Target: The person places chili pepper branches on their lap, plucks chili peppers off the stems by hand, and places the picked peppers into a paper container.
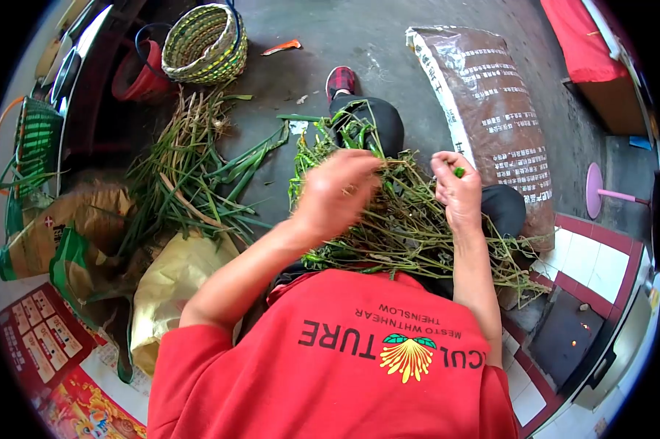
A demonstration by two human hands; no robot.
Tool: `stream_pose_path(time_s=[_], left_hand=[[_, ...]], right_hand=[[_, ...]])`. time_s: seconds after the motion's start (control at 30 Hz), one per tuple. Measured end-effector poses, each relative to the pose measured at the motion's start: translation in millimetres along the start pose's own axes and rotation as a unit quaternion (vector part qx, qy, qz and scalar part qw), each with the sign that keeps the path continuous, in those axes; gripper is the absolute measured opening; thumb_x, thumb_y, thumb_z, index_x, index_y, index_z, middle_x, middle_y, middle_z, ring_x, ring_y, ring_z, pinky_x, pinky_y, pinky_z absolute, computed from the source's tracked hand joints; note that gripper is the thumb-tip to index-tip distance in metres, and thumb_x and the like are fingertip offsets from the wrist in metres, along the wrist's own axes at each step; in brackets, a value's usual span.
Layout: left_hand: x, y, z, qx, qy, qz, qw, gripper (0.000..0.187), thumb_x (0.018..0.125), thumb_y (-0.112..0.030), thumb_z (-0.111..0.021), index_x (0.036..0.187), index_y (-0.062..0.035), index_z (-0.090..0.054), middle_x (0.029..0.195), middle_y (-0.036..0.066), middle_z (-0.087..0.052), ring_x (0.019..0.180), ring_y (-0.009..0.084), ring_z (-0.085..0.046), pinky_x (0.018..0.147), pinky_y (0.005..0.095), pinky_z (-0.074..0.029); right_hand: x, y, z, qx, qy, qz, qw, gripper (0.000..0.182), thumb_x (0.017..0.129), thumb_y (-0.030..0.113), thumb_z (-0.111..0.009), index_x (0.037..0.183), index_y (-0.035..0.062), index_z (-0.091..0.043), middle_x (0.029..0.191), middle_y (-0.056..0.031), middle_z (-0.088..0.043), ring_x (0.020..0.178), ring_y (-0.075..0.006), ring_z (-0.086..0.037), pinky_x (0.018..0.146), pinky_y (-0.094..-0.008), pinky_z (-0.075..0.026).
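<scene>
A heap of cut pepper plants (403, 227) lies across my lap, with thin dry branches and several green chili peppers (359, 133) among the leaves at its far left side. My left hand (337, 192) is over the left part of the heap, smeared by motion, so its fingers do not show clearly. On the right, my right hand (458, 190) is raised just above the branches with its fingers curled closed. A bit of a green chili pepper (459, 172) shows between the thumb and fingers.
Long green-leaved stalks (191, 161) are piled on the floor to the left, near a woven basket (204, 44) and a red bucket (141, 73). A large brown printed sack (491, 110) lies at the right. Paper sacks (172, 285) sit at my left, below a green basket (41, 135).
</scene>
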State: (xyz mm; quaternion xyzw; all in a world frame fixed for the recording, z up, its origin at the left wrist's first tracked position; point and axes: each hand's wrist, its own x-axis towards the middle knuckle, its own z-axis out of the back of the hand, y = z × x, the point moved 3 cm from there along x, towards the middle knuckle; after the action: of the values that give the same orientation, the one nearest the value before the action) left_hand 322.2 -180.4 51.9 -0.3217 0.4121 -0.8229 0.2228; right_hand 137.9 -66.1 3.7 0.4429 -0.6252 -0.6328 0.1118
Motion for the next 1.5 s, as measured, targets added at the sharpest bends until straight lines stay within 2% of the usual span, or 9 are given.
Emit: stream_pose_path(time_s=[0.17,0.3,0.4,0.6,0.73,0.93,1.13,1.33,1.5], left_hand=[[-39,45,30,0.088,-0.035,0.187,0.978,0.023,0.078,-0.004,-0.063,0.1,-0.0016,-0.063,0.101,0.014,-0.061,0.093,0.0234,-0.06,0.08,0.03,-0.048],[-42,64,7,0.158,0.051,0.266,0.95,0.056,0.079,-0.031,-0.065,0.125,-0.0049,-0.048,0.128,0.018,-0.047,0.12,0.0315,-0.044,0.098,0.0384,-0.037],[-21,77,8,0.085,0.079,0.29,0.95,0.059,0.076,-0.038,-0.067,0.12,-0.0011,-0.053,0.116,0.021,-0.056,0.111,0.0323,-0.052,0.093,0.0377,-0.041],[60,38,19,-0.042,0.019,0.209,0.977,0.041,0.076,-0.025,-0.069,0.109,-0.0017,-0.061,0.095,0.014,-0.066,0.087,0.0177,-0.061,0.079,0.0304,-0.047],[85,-11,14,-0.074,0.034,0.185,0.979,0.04,0.078,-0.026,-0.067,0.108,-0.001,-0.061,0.097,0.016,-0.065,0.09,0.0216,-0.062,0.079,0.0317,-0.048],[13,25,-12,0.106,0.131,0.2,0.965,0.042,0.08,-0.025,-0.064,0.115,-0.0018,-0.056,0.106,0.017,-0.061,0.093,0.0269,-0.061,0.082,0.0354,-0.047],[-30,44,31,-0.089,-0.091,0.199,0.972,0.03,0.084,-0.004,-0.058,0.113,-0.0053,-0.059,0.112,0.007,-0.056,0.089,0.013,-0.059,0.067,0.023,-0.048],[-75,66,51,0.01,-0.095,0.323,0.942,0.015,0.083,-0.007,-0.059,0.095,0.0006,-0.062,0.074,0.005,-0.062,0.063,0.0103,-0.057,0.059,0.0238,-0.047],[-98,58,28,-0.041,0.04,0.478,0.876,0.03,0.085,-0.026,-0.059,0.095,0.0024,-0.063,0.073,0.003,-0.06,0.06,0.0099,-0.054,0.054,0.0242,-0.042]], right_hand=[[-1,20,-21,-0.321,0.053,0.136,0.936,0.014,0.076,0.009,-0.068,0.087,0.0022,-0.063,0.066,0.0035,-0.054,0.061,-0.0022,-0.043,0.055,-0.0191,-0.038],[16,11,-19,-0.552,0.16,0.155,0.803,0.031,0.073,0.026,-0.066,0.095,0.0041,-0.065,0.084,-0.0225,-0.062,0.083,-0.0374,-0.059,0.073,-0.0426,-0.046],[30,18,-18,-0.6,0.229,0.021,0.767,0.026,0.073,0.024,-0.066,0.089,0.0038,-0.066,0.081,-0.0214,-0.063,0.08,-0.0351,-0.061,0.072,-0.0399,-0.047],[39,99,14,-0.536,0.188,0.099,0.817,0.024,0.072,0.02,-0.064,0.082,-0.002,-0.065,0.063,-0.0096,-0.061,0.06,-0.0145,-0.055,0.058,-0.0313,-0.044],[4,155,22,-0.601,0.125,0.16,0.773,0.021,0.071,0.017,-0.064,0.079,-0.0018,-0.064,0.062,-0.0178,-0.058,0.057,-0.0213,-0.056,0.057,-0.0358,-0.043],[19,53,73,-0.558,0.056,0.126,0.818,0.024,0.073,0.023,-0.067,0.086,0.003,-0.067,0.069,-0.0146,-0.063,0.06,-0.0225,-0.06,0.061,-0.0349,-0.045],[-10,52,53,-0.361,-0.145,0.27,0.881,0.021,0.079,0.013,-0.068,0.097,0.0036,-0.064,0.064,0.0024,-0.053,0.058,-0.0035,-0.043,0.052,-0.0203,-0.036],[-65,88,-21,-0.292,0.033,0.272,0.916,0.013,0.08,0.006,-0.066,0.091,0.0012,-0.064,0.075,0.0024,-0.06,0.067,-0.0034,-0.051,0.059,-0.0185,-0.041],[-52,48,-57,-0.394,0.179,0.277,0.858,0.014,0.076,0.009,-0.067,0.088,0.002,-0.063,0.081,-0.0127,-0.064,0.069,-0.0226,-0.062,0.064,-0.0301,-0.047]])
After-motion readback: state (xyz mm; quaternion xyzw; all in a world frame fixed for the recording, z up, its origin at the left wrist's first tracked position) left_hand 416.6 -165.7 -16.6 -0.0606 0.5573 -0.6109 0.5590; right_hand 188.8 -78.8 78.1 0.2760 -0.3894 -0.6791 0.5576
